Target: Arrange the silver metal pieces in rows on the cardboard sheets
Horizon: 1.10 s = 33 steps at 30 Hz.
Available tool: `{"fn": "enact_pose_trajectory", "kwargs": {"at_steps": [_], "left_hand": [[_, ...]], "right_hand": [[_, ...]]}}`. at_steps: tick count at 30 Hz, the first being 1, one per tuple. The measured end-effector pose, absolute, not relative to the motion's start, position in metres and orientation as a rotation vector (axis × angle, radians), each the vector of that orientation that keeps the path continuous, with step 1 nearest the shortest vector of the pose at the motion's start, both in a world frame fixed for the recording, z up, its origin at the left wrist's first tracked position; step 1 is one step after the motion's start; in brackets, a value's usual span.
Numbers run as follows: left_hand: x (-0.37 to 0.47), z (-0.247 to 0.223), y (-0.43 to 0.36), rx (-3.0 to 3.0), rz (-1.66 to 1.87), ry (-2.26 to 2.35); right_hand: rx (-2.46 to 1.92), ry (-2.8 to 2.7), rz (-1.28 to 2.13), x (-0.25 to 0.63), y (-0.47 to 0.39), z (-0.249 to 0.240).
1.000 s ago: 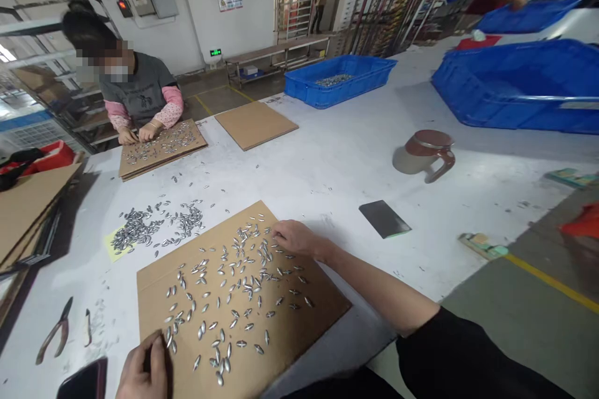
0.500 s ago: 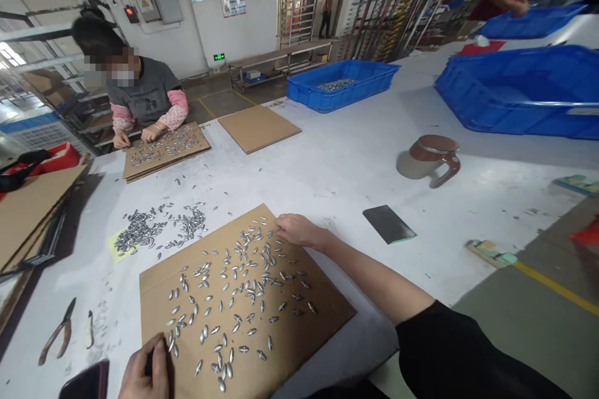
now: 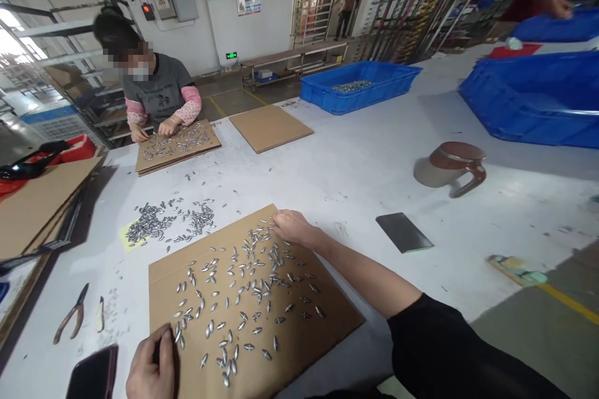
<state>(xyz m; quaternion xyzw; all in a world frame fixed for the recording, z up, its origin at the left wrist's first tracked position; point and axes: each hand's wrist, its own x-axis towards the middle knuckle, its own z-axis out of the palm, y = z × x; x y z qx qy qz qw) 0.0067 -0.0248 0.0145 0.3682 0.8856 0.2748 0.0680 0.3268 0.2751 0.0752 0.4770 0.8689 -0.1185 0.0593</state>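
Observation:
A cardboard sheet scattered with small silvery spindle-shaped pieces lies at the front centre. My left hand grips its left edge near the bottom of the view, fingers curled over. At the far corner my right hand is closed on the sheet's edge, its forearm reaching in from the right. Beyond the sheet, to the left, a loose heap of the same pieces rests partly on a yellow paper.
Pliers, a small knife and a phone lie at left. To the right are a dark plate and a mug. Farther back stand blue trays, a bare cardboard and a person handling pieces on stacked cardboard.
The view has shifted, so most things sit farther right in the picture. Both hands keep their hold on the cardboard. Across the table, the person's hands are still over the stacked cardboard.

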Motion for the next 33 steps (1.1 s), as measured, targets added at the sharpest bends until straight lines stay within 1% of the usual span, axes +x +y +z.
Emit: {"fn": "enact_pose_trajectory", "kwargs": {"at_steps": [6,12,23,27,33], "left_hand": [[0.008,0.015,-0.025,1.096,0.825,2.642],[0.011,0.016,-0.025,1.127,0.864,2.631],[0.013,0.013,-0.029,1.193,0.932,2.602],[0.013,0.01,-0.03,1.214,0.954,2.581],[0.017,0.013,-0.03,1.162,0.977,2.592]], "right_hand": [[1.452,2.625,-0.369,0.321,0.274,0.086],[1.38,2.738,-0.389,0.302,0.276,0.079],[1.304,2.735,-0.221,0.287,0.289,0.069],[1.301,2.794,-0.249,0.286,0.283,0.074],[1.064,2.826,-0.4,0.272,0.282,0.075]]}}
